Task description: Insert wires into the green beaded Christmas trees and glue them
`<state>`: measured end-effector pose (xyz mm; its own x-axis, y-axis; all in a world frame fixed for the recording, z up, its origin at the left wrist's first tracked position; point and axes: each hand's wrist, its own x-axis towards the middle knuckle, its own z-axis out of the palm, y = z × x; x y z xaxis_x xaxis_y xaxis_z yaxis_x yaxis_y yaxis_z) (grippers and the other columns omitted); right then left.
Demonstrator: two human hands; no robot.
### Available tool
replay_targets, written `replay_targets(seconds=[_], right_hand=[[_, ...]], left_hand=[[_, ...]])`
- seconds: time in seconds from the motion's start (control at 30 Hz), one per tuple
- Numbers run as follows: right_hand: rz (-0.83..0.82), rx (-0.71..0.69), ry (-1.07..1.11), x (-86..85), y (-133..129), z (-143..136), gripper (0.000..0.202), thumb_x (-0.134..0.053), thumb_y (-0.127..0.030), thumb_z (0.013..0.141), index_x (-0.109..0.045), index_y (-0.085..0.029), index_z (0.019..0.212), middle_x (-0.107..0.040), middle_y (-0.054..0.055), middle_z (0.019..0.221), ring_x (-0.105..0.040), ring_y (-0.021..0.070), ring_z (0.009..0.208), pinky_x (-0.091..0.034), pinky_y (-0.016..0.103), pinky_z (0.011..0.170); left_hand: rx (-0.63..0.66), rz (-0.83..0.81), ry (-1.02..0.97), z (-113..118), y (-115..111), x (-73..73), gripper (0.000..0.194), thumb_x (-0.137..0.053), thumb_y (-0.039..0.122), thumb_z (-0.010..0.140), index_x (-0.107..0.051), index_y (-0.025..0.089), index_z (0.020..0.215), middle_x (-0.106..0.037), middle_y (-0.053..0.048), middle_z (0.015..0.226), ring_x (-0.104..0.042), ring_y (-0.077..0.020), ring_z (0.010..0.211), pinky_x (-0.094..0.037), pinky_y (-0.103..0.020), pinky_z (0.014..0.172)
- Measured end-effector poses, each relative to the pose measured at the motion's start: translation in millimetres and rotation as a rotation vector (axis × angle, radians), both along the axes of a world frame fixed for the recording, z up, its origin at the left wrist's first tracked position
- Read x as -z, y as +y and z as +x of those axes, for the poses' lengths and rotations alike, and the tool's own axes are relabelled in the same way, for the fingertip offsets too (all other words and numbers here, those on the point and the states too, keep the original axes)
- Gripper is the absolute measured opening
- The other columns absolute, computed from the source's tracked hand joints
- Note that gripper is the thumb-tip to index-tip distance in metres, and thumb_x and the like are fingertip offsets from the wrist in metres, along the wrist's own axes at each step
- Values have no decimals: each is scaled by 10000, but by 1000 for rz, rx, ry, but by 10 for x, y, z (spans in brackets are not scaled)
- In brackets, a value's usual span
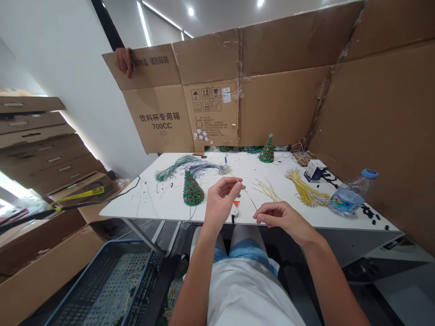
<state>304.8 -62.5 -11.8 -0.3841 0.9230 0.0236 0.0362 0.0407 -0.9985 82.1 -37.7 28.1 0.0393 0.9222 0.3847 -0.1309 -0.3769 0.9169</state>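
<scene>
A thin yellow wire runs between my two hands over the front edge of the white table. My left hand pinches its upper part between thumb and fingers. The lower end is pinched by my right hand. A small green tree with red trim stands left of my left hand. Loose yellow wires lie beyond my right hand, and a thicker yellow bundle is farther right. Behind my left hand are blue wires and green wires. A white and orange object shows partly between my hands.
Another small tree stands at the table's back. On the right are a water bottle, a small box and black pieces. A cardboard wall rises behind; another person's hand grips its top. A blue crate sits lower left.
</scene>
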Motion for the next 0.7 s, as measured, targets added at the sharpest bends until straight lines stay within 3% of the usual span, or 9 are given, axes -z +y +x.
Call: replay_targets(seconds=[0.23, 0.43, 0.7], right_hand=[[0, -58, -22, -22, -15, -46, 325, -904, -544, 861, -868, -221, 868, -760, 46, 843, -569, 170, 766, -446, 302, 698], [-30, -47, -18, 17, -36, -66, 336, -909, -552, 854, -904, -248, 996, -848, 92, 1114, -650, 204, 874, -488, 320, 750], [-14, 13, -10, 38, -5, -81, 326, -943, -553, 798, -907, -241, 886, -846, 88, 967, -652, 209, 830, -477, 311, 686]], left_hand=[[72, -12, 102, -14, -10, 21, 216, -797, 407, 962, -801, 192, 986, -825, -77, 981, -776, -203, 910, -627, -304, 816], [145, 10, 202, -3, -92, -19, 202, -791, 384, 971, -785, 187, 927, -824, -64, 889, -754, -184, 811, -592, -293, 761], [120, 34, 338, -76, -38, 23, 219, -778, 413, 960, -822, 199, 981, -845, -65, 910, -796, -209, 855, -620, -306, 792]])
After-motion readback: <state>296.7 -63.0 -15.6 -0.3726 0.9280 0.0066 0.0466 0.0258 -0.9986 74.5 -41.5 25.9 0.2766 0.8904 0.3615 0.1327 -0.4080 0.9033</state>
